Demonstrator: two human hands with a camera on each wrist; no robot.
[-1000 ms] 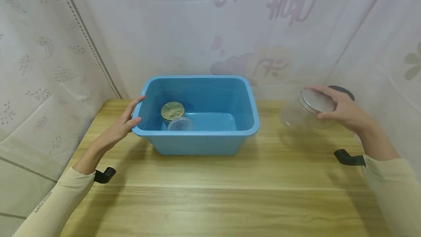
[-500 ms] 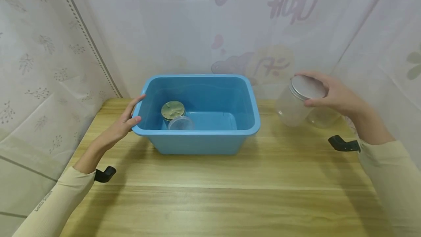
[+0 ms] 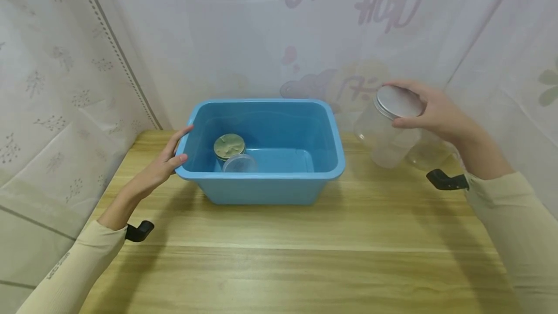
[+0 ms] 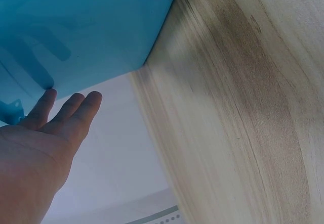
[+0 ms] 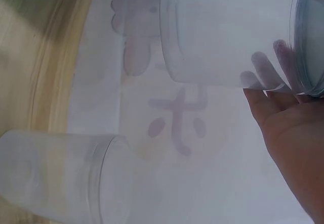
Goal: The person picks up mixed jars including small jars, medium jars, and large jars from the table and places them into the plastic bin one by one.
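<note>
The right hand (image 3: 436, 110) curls round the lid (image 3: 400, 102) of a jar (image 3: 387, 137), probably light, stiff, slick and best held there; the left hand (image 3: 164, 163), spread, touches the tub (image 3: 261, 191).

From the head view I can't see the bottom of the clear round container (image 3: 240, 164) behind the front wall of the blue tub (image 3: 261, 191) or read the print (image 3: 58, 266) on the left sleeve (image 3: 83, 251). My right wrist view crops the silver-lidded jar (image 5: 228, 32).

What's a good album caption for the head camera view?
At a wooden table, the left grip touches a blue tub; the right grip holds a clear jar by its silver lid.
</note>
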